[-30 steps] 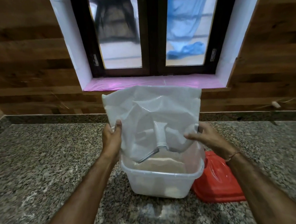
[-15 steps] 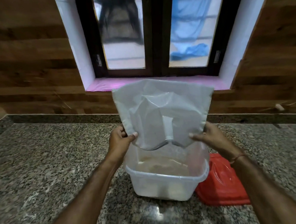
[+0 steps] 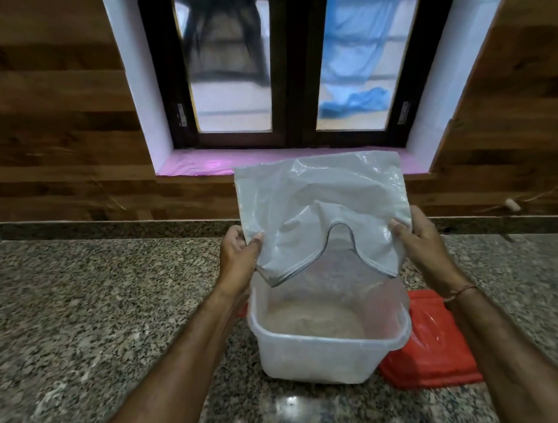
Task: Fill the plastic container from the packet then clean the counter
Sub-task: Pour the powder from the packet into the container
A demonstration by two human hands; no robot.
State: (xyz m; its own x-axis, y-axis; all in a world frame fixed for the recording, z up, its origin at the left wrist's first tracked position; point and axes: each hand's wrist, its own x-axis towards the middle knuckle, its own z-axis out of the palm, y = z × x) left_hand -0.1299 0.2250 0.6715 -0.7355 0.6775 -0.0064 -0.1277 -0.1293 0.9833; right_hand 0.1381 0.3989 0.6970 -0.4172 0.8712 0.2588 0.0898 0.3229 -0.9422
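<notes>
Container (image 3: 312, 356) stands open on counter (image 3: 82, 321), holding a low heap of pale powder. Lid (image 3: 432, 342) lies just beside it at 3 o'clock. Directly above, packet (image 3: 323, 202) hangs mouth-down, long axis 12 to 6, mouth over the container's far half. Left hand (image 3: 236, 263) pinches its 9 o'clock edge, right hand (image 3: 420, 245) its 3 o'clock edge, equally near. Judgement: packet is nearly empty.

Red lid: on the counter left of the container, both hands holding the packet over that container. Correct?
No. The head view shows the red lid right of the plastic container, not left. The left hand and right hand hold the packet over it.
</notes>
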